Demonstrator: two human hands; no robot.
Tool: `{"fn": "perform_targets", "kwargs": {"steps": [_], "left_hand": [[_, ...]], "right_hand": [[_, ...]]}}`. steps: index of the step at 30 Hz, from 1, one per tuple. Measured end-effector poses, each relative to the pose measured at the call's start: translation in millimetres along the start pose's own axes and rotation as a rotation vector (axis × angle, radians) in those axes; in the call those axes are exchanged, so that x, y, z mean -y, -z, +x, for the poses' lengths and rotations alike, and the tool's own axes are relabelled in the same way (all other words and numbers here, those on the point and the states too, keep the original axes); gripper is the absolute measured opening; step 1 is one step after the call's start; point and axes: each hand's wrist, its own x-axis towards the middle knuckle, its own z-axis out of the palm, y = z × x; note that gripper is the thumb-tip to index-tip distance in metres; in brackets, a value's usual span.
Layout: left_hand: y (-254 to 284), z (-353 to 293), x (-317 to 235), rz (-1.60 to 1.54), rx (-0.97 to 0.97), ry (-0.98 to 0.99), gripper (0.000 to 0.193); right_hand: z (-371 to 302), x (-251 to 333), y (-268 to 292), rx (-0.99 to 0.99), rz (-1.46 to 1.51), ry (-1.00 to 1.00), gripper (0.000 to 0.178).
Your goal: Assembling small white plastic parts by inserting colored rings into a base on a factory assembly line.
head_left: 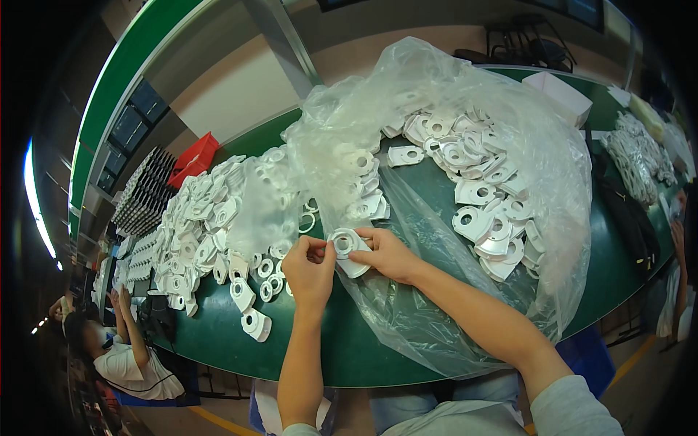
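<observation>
Above the table's near middle, a white plastic part [354,269] with a round hole and a squared end is held between my two hands. My right hand [385,254] is closed on its right side, thumb across the top. At its left edge, my left hand [308,272] pinches with thumb and curled fingers. A white ring [342,243] shows around the hole; I cannot tell whether it is a separate piece. Left of my left hand lie loose white rings [266,269] and two similar parts [255,324].
A large clear plastic bag [436,327] spreads over the green table [349,363], with piled white parts [494,189] at its right. Another heap [196,225] lies left, near a red bin [194,158] and stacked trays [145,189]. A person [134,363] sits at far left.
</observation>
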Motion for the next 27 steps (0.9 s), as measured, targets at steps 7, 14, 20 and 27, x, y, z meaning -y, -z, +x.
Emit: {"fn": "perform_targets", "kwargs": {"steps": [7, 14, 20, 27], "left_hand": [[6.3, -0.5, -16.6, 0.112, 0.007, -0.175, 0.013], [8.0, 1.5, -14.5, 0.078, 0.055, -0.142, 0.012], [4.2, 5.4, 7.0, -0.306, 0.078, 0.092, 0.014], [0.0, 4.1, 15.1, -0.512, 0.237, 0.256, 0.013]], "right_hand": [[-0.7, 0.9, 3.4, 0.006, 0.018, -0.018, 0.036], [0.3, -1.0, 4.4, -0.011, -0.012, -0.024, 0.036], [0.8, -4.5, 1.9, -0.042, -0.024, 0.030, 0.035], [1.2, -10.6, 4.5, -0.064, -0.142, 0.151, 0.030]]}}
